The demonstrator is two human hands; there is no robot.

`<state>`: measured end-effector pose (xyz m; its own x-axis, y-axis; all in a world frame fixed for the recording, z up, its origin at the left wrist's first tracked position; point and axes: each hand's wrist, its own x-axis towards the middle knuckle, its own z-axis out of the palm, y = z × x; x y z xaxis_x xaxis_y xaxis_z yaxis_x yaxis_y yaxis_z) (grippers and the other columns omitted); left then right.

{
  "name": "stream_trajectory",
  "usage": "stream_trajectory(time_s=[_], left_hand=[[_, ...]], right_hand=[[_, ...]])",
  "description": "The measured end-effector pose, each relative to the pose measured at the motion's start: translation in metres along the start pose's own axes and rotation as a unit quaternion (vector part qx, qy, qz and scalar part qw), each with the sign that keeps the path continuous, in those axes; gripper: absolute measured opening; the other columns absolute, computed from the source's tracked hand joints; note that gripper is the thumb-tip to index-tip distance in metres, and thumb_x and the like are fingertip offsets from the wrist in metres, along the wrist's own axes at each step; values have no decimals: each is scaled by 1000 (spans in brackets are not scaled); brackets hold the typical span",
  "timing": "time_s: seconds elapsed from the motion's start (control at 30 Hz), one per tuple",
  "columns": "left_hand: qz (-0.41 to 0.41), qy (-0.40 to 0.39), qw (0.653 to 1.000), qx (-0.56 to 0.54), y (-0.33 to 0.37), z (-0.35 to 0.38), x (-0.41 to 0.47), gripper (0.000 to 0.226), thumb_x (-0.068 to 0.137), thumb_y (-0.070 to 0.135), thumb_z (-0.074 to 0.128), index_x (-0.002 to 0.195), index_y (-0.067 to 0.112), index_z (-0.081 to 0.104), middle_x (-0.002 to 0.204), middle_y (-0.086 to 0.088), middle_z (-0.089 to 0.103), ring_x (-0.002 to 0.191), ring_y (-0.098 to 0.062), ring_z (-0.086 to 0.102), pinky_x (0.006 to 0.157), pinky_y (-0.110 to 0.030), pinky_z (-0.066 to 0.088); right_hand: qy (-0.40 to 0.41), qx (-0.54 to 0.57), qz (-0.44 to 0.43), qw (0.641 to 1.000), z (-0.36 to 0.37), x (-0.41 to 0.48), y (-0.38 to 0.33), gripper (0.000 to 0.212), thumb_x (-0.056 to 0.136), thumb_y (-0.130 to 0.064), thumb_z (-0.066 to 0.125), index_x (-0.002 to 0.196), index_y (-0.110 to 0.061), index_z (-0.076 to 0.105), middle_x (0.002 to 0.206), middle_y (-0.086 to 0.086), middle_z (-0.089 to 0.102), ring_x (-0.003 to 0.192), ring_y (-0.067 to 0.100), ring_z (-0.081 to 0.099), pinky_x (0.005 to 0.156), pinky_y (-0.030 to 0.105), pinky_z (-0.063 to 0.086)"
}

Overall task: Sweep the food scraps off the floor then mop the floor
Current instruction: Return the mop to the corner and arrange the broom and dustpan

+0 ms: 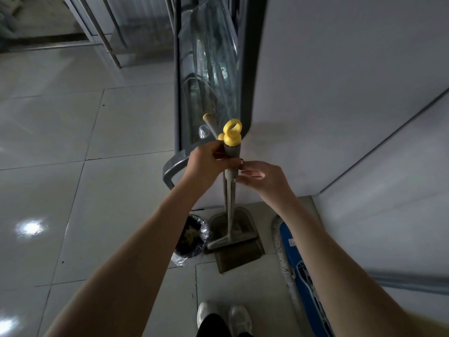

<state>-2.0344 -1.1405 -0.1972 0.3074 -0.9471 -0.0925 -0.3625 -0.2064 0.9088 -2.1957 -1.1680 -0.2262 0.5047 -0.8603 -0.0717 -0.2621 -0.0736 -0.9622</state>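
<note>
Standing upright against the white wall [328,93], the broom [229,190] and dustpan [237,249] formed one nested set. The broom had a grey handle with a yellow ring cap [232,132] at the top and a grey head [230,240] at the bottom. The head rested inside the grey dustpan, which sat on the floor [73,190]. A second grey handle [211,126] with a yellow tip angled up and left from behind the cap.

The left hand [206,164] was clenched around the top of the broom handle, just below the yellow cap. The right hand [262,177] was released: its fingers [250,175] were curled loosely, with the fingertips touching the handle just below the left grip. The handle ran straight down from both hands to the head, so the head and dustpan lay well below the grip, between the forearms.

A bin [192,237] lined with a black bag stood just left of the dustpan, with scraps inside. A blue mop [298,271] with a white fringe lay on the floor to the right, by the wall. Two white shoes [223,317] stood near the bottom edge.
</note>
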Motion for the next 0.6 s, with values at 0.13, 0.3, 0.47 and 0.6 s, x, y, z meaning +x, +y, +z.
stream_trajectory(time_s=[0.13,0.3,0.47,0.6], left_hand=[[22,11,1000,11,9,-2,12,27,65,22,83,88,28,69,72,24,64,67,14,59,60,2,42],[39,-3,998,-41,13,-18,30,32,71,22,80,102,19,70,87,10,70,85,-6,66,82,-22,53],[-20,-77,996,35,-23,-31,44,32,77,27,75,104,12,67,93,-1,69,92,-20,65,90,-35,51],[-85,-127,985,74,-62,-23,46,45,75,30,77,114,12,61,103,1,66,93,-13,61,80,-23,50]], right_hand=[[49,-98,-2,994,14,19,-2,26,73,-25,78,96,-16,69,83,-11,68,82,6,65,78,17,51],[84,-159,-28,983,15,41,-18,21,75,-26,76,94,-18,72,77,-12,68,72,-1,63,67,8,48],[108,-85,-20,990,18,58,-27,22,74,-27,78,92,-34,68,77,-18,69,79,-2,67,72,17,52],[107,-82,-21,991,19,72,-26,33,79,-21,75,110,-14,68,97,-4,73,93,10,68,86,30,54]])
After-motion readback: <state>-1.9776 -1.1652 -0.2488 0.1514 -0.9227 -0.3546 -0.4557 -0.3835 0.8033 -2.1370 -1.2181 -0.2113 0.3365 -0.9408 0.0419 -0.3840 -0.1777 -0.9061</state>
